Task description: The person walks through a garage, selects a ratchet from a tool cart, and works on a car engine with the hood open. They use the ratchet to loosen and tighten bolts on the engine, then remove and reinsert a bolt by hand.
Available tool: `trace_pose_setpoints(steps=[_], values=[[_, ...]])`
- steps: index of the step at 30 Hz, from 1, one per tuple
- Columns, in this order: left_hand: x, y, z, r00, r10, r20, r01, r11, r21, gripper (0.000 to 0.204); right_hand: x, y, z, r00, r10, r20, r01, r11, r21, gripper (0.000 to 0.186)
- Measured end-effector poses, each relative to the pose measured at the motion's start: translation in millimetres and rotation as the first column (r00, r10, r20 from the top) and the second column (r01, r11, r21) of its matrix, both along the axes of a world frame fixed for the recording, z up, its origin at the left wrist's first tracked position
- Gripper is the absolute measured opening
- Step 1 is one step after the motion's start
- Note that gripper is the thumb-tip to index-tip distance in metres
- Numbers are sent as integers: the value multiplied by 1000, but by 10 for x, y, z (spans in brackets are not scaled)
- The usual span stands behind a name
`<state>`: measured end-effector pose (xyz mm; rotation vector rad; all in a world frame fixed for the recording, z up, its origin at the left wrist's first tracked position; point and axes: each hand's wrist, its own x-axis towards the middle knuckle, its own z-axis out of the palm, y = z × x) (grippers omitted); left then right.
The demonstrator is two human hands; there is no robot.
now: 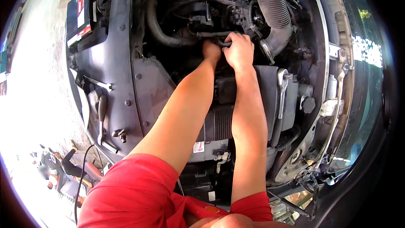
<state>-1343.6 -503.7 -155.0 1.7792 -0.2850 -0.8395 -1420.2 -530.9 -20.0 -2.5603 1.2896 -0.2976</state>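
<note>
Both hands deep in engine bay. Right hand (238,50) clenched around a dark tool handle (225,43); left hand (211,50) just beside it, grip unclear. Ratchet wrench (282,90) lies apart, rightward.

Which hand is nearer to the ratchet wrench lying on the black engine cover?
Right. The right hand is up-left of the ratchet wrench; the left hand sits beyond it, farther left.

A bright red shirt (139,194) fills the lower left of the frame. The engine bay's cover panel (114,71) at centre left is dull dark grey, and the ribbed intake hose (274,4) at upper right is lighter grey. A shiny silver ratchet wrench (282,90) lies right of centre on the black engine cover (265,97).
</note>
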Motion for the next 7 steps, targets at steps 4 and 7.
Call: trace_pose_setpoints(steps=[4, 7], values=[[26, -64, -46, 998, 49, -40, -52, 997, -65, 34, -22, 7, 13, 1000, -22, 5, 21, 999, 30, 20], [-2, -72, -128, 990, 91, -109, -95, 995, -29, 43, -10, -10, 28, 999, -39, -7, 39, 998, 52, 20]])
